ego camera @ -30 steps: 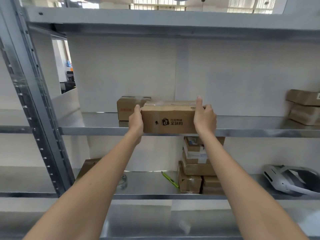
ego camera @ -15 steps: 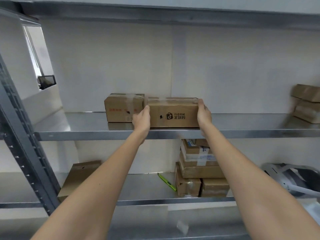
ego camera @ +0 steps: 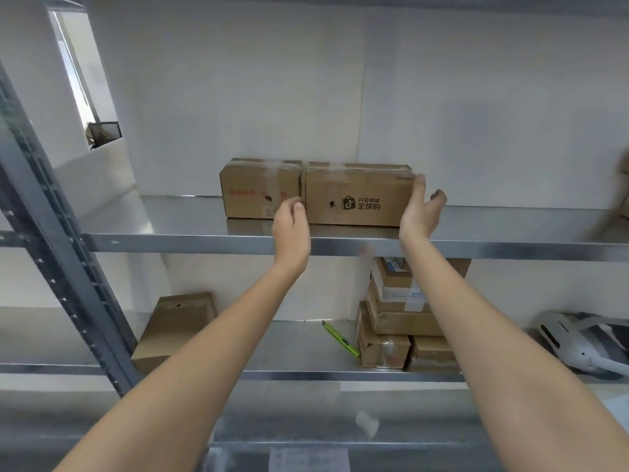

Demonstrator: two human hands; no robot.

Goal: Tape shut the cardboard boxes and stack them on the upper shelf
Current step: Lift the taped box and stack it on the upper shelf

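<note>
— Two boxes are sitting side by side on the upper shelf [ego camera: 357, 245], and I'm reading the shelf first, then the boxes, then the hands. The printed box [ego camera: 359, 195] is lying with its long axis running left to right along the shelf, its left end just beside the plain box [ego camera: 260, 189].

— Where are the hands sitting against it?

— I'm seeing both in front of it, one near each end. The right hand [ego camera: 420, 211] is hanging at the right end, fingers spread apart and relaxed, one fingertip looking as if it's touching the top corner, though I cannot tell for sure. The left hand [ego camera: 292, 223] is hovering at the seam between the two boxes, fingers loosely curled and gripping nothing.

— So which one is nearer?

— The right, I'm judging; the box is lying straight ahead of its fingers and to the left. The placing looks done to me, so I'm expecting the next box to come from the pile [ego camera: 405, 321] on the lower shelf [ego camera: 289, 342], down below the right arm.
</note>
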